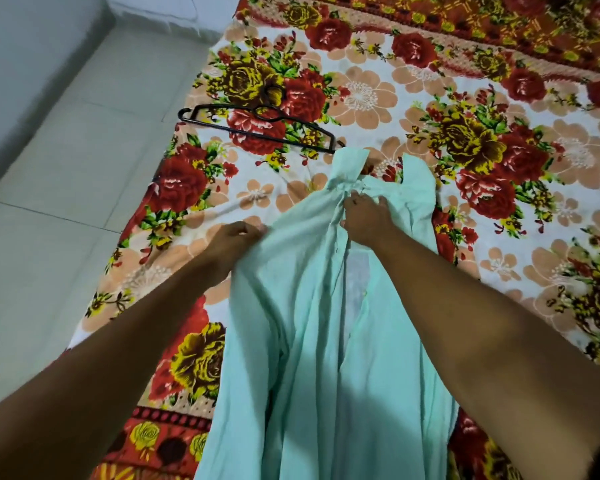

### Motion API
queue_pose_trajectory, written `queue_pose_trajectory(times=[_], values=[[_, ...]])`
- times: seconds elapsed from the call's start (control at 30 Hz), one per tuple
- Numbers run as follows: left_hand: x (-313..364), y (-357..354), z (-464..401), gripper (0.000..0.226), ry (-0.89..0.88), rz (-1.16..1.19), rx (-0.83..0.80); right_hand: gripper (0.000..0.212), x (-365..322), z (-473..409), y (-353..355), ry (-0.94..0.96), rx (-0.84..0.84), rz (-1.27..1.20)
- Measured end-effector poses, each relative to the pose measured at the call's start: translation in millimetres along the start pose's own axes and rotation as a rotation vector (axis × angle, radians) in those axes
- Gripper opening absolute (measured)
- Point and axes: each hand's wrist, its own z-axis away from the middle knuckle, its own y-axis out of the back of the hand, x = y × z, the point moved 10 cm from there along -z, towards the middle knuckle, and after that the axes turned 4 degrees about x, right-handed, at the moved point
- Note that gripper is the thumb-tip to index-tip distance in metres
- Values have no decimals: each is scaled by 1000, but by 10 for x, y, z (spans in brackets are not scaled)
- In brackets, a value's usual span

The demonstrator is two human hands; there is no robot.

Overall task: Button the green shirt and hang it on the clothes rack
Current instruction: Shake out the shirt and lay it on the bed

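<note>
The pale green shirt lies lengthwise on the flowered bedspread, collar pointing away from me. Its front gapes open along the placket below the collar. My left hand pinches the fabric at the shirt's left shoulder edge. My right hand grips the front placket just below the collar, with the fingers curled into the cloth. A black plastic hanger lies flat on the bedspread beyond the collar, to the left, apart from the shirt.
The flowered bedspread covers the bed from centre to right. The bed's left edge runs diagonally beside a pale tiled floor. A light wall stands at the far left. No clothes rack is in view.
</note>
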Motion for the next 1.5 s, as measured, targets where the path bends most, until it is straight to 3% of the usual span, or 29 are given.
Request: queue_pose_trajectory(times=[0.13,0.17,0.23,0.3,0.37,0.43,0.5,0.53,0.57,0.67,0.7,0.73,0.8,0.87,1.0,1.13,1.2,1.27,1.3,1.37,1.43,1.5], values=[[-294,135,232,38,-13,-611,-179,51,-294,324,234,-141,207,21],[-323,214,214,37,-32,-615,-125,48,-552,486,351,-63,284,-9],[-403,581,349,30,-39,-357,66,45,-1414,979,387,258,388,-86],[-274,691,302,24,-119,-148,208,55,-1732,1247,173,392,215,-215],[-93,755,338,20,-192,-32,261,68,-1682,1212,-158,333,59,-219],[-175,672,371,17,-126,-157,99,76,-1643,1145,-283,303,10,-173],[-563,557,532,31,33,-597,-174,81,-1693,1137,-308,314,-22,-164],[-683,578,577,32,36,-702,-206,82,-1701,1128,-312,314,-39,-157],[-686,659,609,30,27,-636,-156,84,-1699,1119,-324,305,-63,-144],[-639,1185,735,19,-8,21,195,88,-1717,1116,-316,276,-112,-104],[-669,1287,776,22,-11,81,214,90,-1732,1120,-299,266,-116,-88],[-735,1286,825,30,8,44,138,90,-1763,1133,-285,256,-117,-74],[-996,1127,993,50,76,-364,-114,91,-1785,1143,-267,226,-108,-39],[-1139,1104,1082,50,26,-605,-175,91,-1772,1149,-252,182,-76,9],[-1156,1407,1334,45,62,-74,52,75,-1993,1360,32,166,135,103],[-1468,1376,1608,62,200,-328,-115,63,-2474,1732,228,342,245,-84],[-1599,1376,1707,58,209,-262,-131,53,-2521,2022,302,286,353,-309],[-1660,1427,1784,48,169,-121,-49,34,-2487,2406,186,127,394,-604],[-1638,1407,1858,38,143,-57,-22,31,-2495,2599,41,40,346,-735],[-1595,1327,1990,20,109,26,21,49,-2569,2878,-284,-101,180,-834],[-1712,1254,2098,34,136,103,69,76,-2597,3093,-558,-223,35,-828],[-1826,1255,2201,67,122,81,131,83,-2551,3221,-693,-331,-69,-795]])
